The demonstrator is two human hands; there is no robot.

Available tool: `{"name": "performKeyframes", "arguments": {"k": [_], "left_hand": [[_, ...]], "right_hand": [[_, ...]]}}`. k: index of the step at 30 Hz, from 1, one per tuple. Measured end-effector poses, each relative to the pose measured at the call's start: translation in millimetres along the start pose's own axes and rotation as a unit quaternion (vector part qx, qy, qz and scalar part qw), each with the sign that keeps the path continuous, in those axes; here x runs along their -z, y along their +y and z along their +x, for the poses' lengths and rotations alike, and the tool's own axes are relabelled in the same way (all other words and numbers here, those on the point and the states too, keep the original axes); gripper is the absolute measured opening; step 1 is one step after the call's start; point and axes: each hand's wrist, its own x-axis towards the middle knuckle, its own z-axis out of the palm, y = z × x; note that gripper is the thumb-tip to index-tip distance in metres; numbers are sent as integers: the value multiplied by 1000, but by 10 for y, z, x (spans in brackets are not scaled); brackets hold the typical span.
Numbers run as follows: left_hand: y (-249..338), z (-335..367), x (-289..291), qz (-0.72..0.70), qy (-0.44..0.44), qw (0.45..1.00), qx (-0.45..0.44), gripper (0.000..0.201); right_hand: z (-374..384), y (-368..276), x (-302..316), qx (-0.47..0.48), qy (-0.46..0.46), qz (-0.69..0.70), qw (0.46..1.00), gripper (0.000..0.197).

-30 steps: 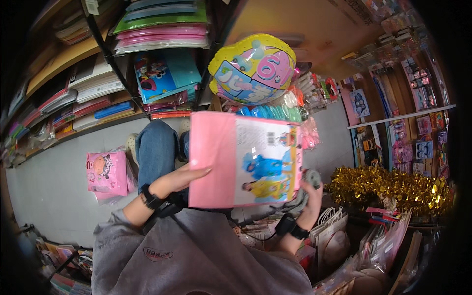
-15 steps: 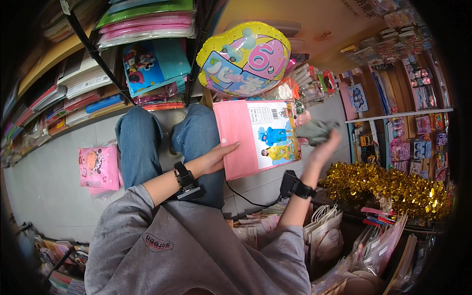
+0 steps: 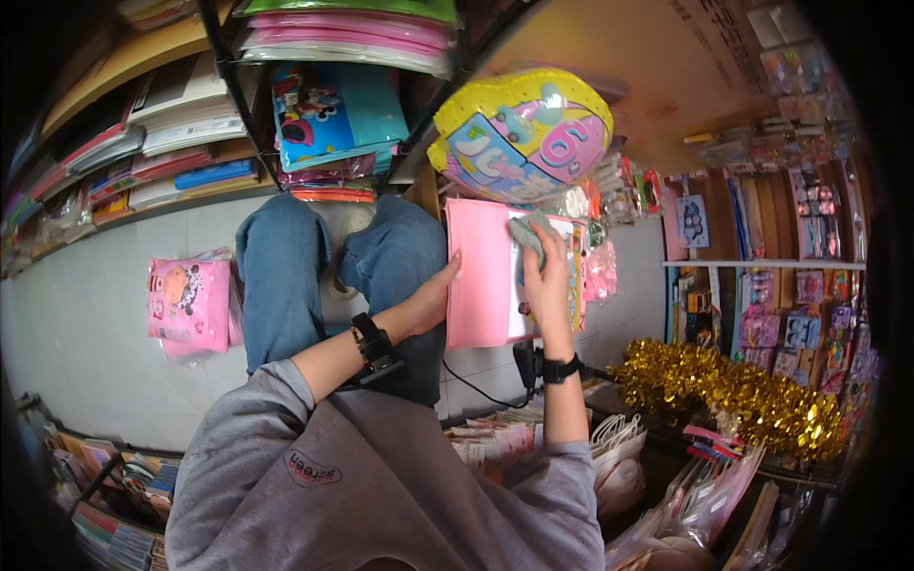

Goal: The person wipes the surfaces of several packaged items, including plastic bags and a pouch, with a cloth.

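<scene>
A flat pink package (image 3: 479, 285) with a white picture label, partly covered by my hand and cloth, stands beside my right knee. In the earlier picture its label shows two figures in blue and yellow raincoats. My left hand (image 3: 433, 300) grips the package's left edge, the thumb on its front and the other fingers out of sight behind it. A crumpled grey-green cloth (image 3: 528, 234) lies bunched under the fingers of my right hand (image 3: 549, 285), pressed against the upper part of the label.
A yellow foil balloon (image 3: 524, 133) stands just beyond the package. Shelves of wrapped packages (image 3: 338, 114) rise at far left. Another pink package (image 3: 190, 303) lies on the floor at left. Gold tinsel (image 3: 724, 395) and paper bags (image 3: 619, 457) crowd the right side.
My right hand has swung left with the cloth, from beyond the package's right edge onto its label. The left hand keeps its hold on the package.
</scene>
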Motion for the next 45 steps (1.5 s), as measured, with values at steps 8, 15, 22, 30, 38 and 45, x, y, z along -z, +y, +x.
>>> {"name": "performKeyframes", "arguments": {"k": [8, 15, 22, 30, 38, 45], "left_hand": [[-41, -93, -37, -18, -31, 994, -102, 54], [-37, -78, 18, -42, -30, 994, -96, 44], [-145, -132, 201, -85, -104, 985, -107, 59], [-31, -230, 107, -72, -72, 989, -104, 48], [-11, -162, 128, -48, -94, 994, -27, 56], [18, -200, 84, -61, -78, 995, -20, 59]], "right_hand": [[116, -516, -540, 181, -128, -102, 970, 38], [231, -243, -474, 115, -84, -100, 985, 33], [-293, -472, -407, 144, -130, -63, 979, 32], [-1192, -438, -316, 81, -90, -16, 992, 34], [-610, -232, -348, 52, -28, -24, 998, 35], [-20, -327, -461, 114, -66, -92, 987, 33]]}}
